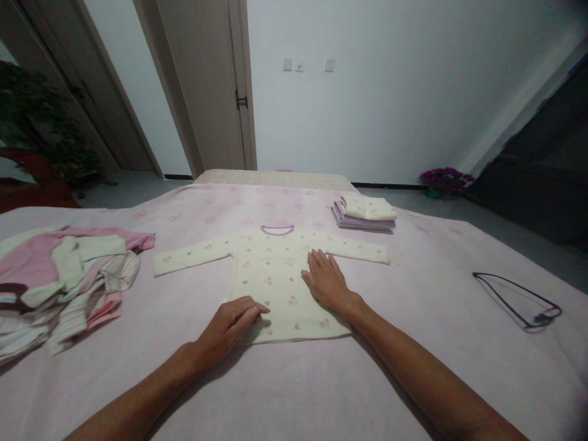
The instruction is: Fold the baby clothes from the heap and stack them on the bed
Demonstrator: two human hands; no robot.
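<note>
A small cream long-sleeved top (271,269) with a purple neckline and little flower prints lies spread flat on the pink bed sheet (294,380), sleeves stretched out to both sides. My right hand (327,280) rests flat on the right half of its body, fingers stretched out and together. My left hand (229,324) lies on the lower left corner of the top, fingers curled down onto the hem; I cannot tell whether it pinches the cloth.
A loose heap of pink, cream and striped clothes (59,282) sits at the left. A folded stack of cream and lilac garments (365,213) lies at the back right. A clear bag with a dark rim (519,300) lies at the right. Doors and a plant stand behind.
</note>
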